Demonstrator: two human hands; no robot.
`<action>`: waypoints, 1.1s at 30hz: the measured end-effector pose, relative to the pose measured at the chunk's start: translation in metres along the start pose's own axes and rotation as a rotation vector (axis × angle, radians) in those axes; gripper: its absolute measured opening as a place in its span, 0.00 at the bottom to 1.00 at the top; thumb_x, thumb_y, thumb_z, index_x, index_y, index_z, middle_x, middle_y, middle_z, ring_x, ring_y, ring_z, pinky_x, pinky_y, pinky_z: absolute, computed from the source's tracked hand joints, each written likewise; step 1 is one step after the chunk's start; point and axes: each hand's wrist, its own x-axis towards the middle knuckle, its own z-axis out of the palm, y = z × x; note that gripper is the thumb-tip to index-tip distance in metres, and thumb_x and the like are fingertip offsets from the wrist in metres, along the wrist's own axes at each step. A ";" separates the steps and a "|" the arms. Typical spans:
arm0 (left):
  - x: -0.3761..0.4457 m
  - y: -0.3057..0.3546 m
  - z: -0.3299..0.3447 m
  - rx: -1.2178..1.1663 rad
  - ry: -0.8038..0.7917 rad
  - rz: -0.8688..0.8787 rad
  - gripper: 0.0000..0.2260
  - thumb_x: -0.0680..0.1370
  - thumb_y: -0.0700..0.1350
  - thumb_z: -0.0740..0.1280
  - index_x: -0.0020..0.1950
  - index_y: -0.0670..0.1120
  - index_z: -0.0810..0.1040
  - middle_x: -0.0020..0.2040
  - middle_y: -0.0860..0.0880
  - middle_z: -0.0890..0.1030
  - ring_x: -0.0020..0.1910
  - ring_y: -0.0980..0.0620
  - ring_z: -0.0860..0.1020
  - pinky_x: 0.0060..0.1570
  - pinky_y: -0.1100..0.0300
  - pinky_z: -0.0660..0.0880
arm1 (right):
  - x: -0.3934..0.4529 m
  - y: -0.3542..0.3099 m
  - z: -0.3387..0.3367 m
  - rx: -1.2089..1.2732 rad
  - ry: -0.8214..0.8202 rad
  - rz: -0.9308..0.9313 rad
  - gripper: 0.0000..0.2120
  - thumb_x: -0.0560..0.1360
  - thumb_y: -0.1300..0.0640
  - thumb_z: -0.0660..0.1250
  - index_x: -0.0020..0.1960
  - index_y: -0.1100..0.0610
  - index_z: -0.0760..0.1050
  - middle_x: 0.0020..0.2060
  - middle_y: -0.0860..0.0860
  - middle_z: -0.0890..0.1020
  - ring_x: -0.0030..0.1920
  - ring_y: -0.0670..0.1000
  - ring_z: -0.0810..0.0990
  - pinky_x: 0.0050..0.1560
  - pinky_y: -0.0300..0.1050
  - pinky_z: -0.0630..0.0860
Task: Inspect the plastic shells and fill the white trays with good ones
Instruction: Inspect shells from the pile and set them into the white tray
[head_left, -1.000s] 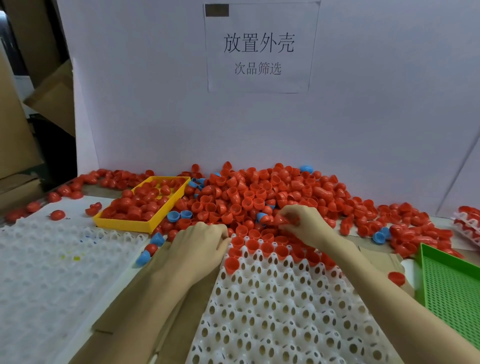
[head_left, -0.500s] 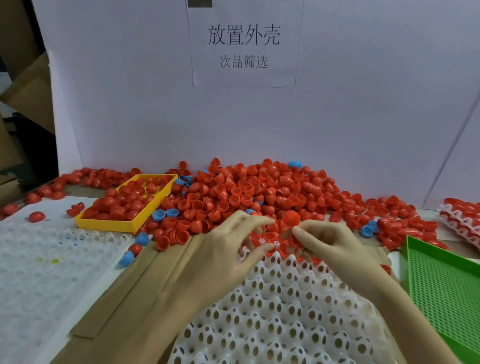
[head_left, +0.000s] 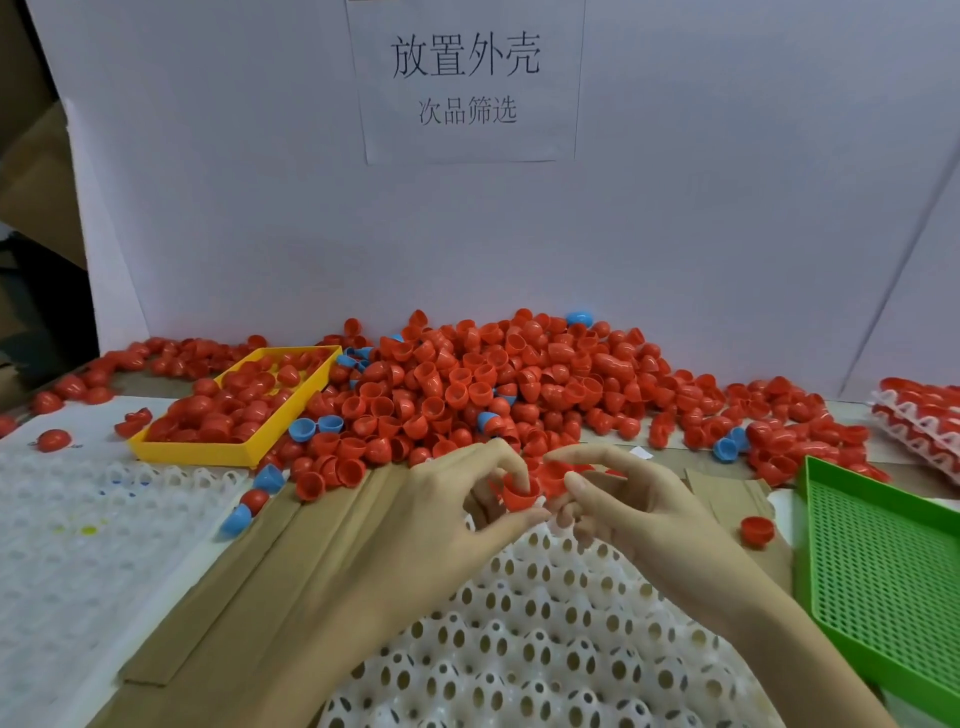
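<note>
My left hand (head_left: 457, 499) pinches a red plastic shell (head_left: 519, 493) between thumb and fingers, its open side up, just above the far edge of the white holed tray (head_left: 524, 634). Close beside it, my right hand (head_left: 628, 499) holds another red shell (head_left: 555, 475) in its fingertips. Both hands meet over the tray's far end and hide the rows there. Behind them a big heap of red shells (head_left: 498, 379) with a few blue ones lies against the white back wall.
A yellow tray (head_left: 244, 452) of red shells sits at the left, a green mesh tray (head_left: 883, 561) at the right. Another white tray (head_left: 67, 530) lies far left. Filled trays (head_left: 924, 410) are stacked at the right edge. A loose red shell (head_left: 757, 530) lies on cardboard (head_left: 291, 571).
Both hands lifted from the tray's far row and came together. The left hand now pinches a red shell; the right still holds one. The view dipped and moved closer.
</note>
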 end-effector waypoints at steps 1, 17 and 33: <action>0.000 0.001 0.000 -0.028 -0.012 -0.009 0.08 0.77 0.50 0.76 0.48 0.49 0.81 0.42 0.55 0.83 0.42 0.53 0.84 0.44 0.65 0.79 | 0.000 0.001 0.002 -0.021 0.011 -0.006 0.12 0.80 0.46 0.69 0.62 0.46 0.82 0.46 0.55 0.86 0.47 0.51 0.84 0.49 0.41 0.80; 0.011 -0.041 -0.044 0.299 0.054 -0.173 0.05 0.78 0.43 0.74 0.53 0.52 0.86 0.43 0.57 0.84 0.44 0.59 0.82 0.48 0.64 0.79 | -0.001 -0.008 -0.021 0.040 0.140 0.006 0.13 0.78 0.48 0.67 0.60 0.47 0.84 0.50 0.57 0.86 0.51 0.56 0.86 0.53 0.46 0.82; 0.001 -0.056 -0.013 0.579 -0.240 -0.163 0.11 0.84 0.51 0.66 0.64 0.56 0.83 0.56 0.62 0.69 0.58 0.62 0.67 0.57 0.68 0.66 | 0.001 0.005 -0.060 0.091 0.484 0.023 0.11 0.84 0.59 0.63 0.56 0.57 0.85 0.42 0.56 0.86 0.43 0.53 0.85 0.49 0.45 0.81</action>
